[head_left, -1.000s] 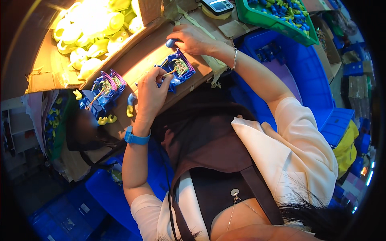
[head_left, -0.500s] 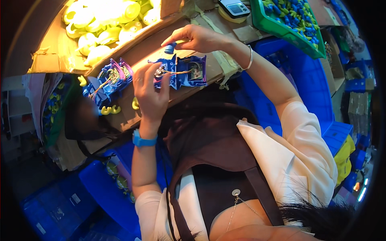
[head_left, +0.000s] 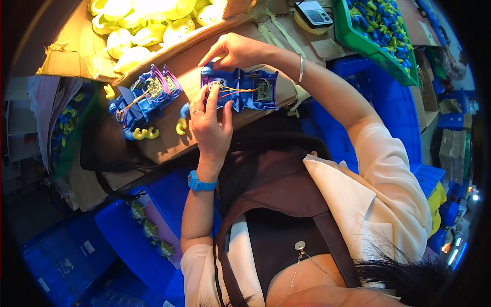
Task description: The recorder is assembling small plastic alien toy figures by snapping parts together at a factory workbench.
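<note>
An opened blue toy shell (head_left: 237,97) lies in front of me, with wires running from a round part to a circuit board in its right half. My left hand (head_left: 210,128) rests on its left half, fingers stretched and fingertips by the round part. Thumb and forefinger of my right hand (head_left: 240,51) pinch a small blue toy arm (head_left: 207,67) at the shell's upper left corner; its far end is hidden by my fingers. Below that half sits a blue arm with a yellow hand (head_left: 181,123). A second opened blue toy (head_left: 148,94) lies to the left, its board and wires exposed.
A cardboard box (head_left: 76,61) of yellow toy parts (head_left: 148,30) stands behind the cardboard work surface (head_left: 163,143). At far right is a green tray (head_left: 376,64) of blue and yellow pieces, with a phone (head_left: 313,14) beside it. Blue crates (head_left: 138,245) flank me.
My right hand has brought the blue toy arm down and left to the shell's corner. My left hand has shifted right. The whole scene has moved slightly right in view.
</note>
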Motion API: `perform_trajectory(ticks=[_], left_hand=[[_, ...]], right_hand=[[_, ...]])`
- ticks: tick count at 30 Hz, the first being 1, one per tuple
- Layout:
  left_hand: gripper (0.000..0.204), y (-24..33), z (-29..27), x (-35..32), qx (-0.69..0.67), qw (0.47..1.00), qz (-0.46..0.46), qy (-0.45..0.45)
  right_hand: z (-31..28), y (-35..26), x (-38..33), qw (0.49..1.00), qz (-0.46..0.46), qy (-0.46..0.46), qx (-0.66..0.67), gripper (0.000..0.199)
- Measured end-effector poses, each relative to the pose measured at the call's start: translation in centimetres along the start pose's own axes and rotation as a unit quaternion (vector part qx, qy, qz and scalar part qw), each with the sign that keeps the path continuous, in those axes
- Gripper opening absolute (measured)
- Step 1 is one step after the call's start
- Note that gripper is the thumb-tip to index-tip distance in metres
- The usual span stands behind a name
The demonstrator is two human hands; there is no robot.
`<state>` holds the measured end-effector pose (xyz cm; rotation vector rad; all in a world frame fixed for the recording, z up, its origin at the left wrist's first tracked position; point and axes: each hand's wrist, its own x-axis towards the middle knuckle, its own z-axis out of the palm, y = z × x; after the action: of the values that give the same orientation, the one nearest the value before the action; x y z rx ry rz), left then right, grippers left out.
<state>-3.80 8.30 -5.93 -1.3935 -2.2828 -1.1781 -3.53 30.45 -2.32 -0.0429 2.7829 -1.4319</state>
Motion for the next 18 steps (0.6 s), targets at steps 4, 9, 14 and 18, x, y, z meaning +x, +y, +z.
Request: perform_trajectory(ticks=[4,9,14,18], left_hand=[[0.042,0.0,0.4,-0.3,0.011,1.0,0.003,0.005],[0.041,-0.2,0.4,-0.5,-0.007,1.0,-0.006,0.011],[0.041,-0.3,0.6,-0.4,-0.016,1.0,-0.008,0.011],[0.039,0.0,0.6,0.1,-0.019,1.0,-0.009,0.02]], right_hand=[[1.1,1.8,-0.3,0.997,-0.07,0.038,-0.005,0.032],[1.6,1.5,-0.4,0.974,-0.177,0.111,-0.088,0.026],[1.6,1.1,0.2,0.996,-0.011,0.082,0.027,0.032],[1.2,0.5,0.8,0.995,-0.005,0.085,-0.057,0.032]])
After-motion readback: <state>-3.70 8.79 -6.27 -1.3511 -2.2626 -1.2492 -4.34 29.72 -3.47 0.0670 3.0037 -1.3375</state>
